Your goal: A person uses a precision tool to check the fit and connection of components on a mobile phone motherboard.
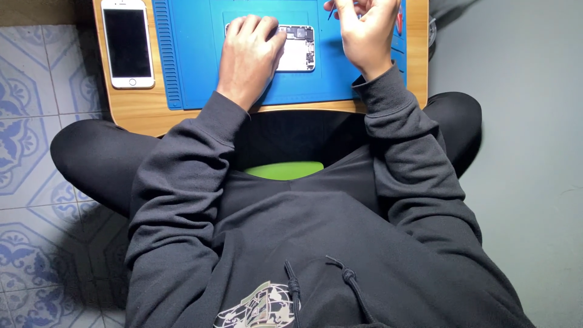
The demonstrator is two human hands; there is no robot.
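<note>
Opened phone: I see the opened phone [299,50] lying flat on the blue repair mat [194,54], its bare circuit side facing up, near the mat's middle.
Long axis: it runs left to right across my view, so the exposed right end points toward the tool hand.
Left hand: my left hand [248,58] lies palm down over the phone's left half, fingers curled over the far edge, pressing it to the mat rather than gripping it closed.
Right hand: my right hand [364,30] hovers just right of the phone and a little beyond it, fingers pinched together around a thin dark tool [331,12].
Tool tip: only a short stretch of the tool shows beside the fingers; where its tip ends I cannot tell, the frame edge cuts it.
Key relation: the uncovered part of the phone sits down and to the left of the pinched fingers, close by but not touching.
Nearer hand: left is already on the phone; right is the free one beside it.
Nearby: a white phone [127,42] lies face up on the wooden lap table [133,106], left of the mat, well apart from both hands.
</note>
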